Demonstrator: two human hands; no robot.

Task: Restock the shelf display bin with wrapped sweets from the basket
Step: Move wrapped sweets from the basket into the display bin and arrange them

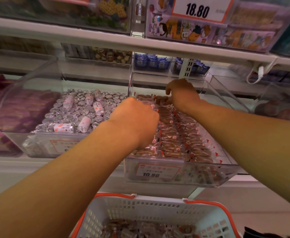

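1. White shelf (89, 36) rows carry clear plastic tubs.
2. Clear rectangular display bin (180, 176) holds glossy brown wrapped sweets (173, 134) in neat rows.
3. White slotted basket (140, 208), orange-rimmed, sits below, cut off by the frame edge; more sweets lie inside.
4. Left hand (137, 121) and right hand (182, 95) reach into the bin; fingers curl down among the wrappers, grip hidden, so I cannot tell.

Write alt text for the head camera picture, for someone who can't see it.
Two bare hands reach into a clear shelf bin of brown wrapped sweets; the left hand is over the bin's left side and the right hand touches sweets near the back. Below stands a white and orange basket holding more sweets, and a bin of foil-wrapped rolls sits to the left.
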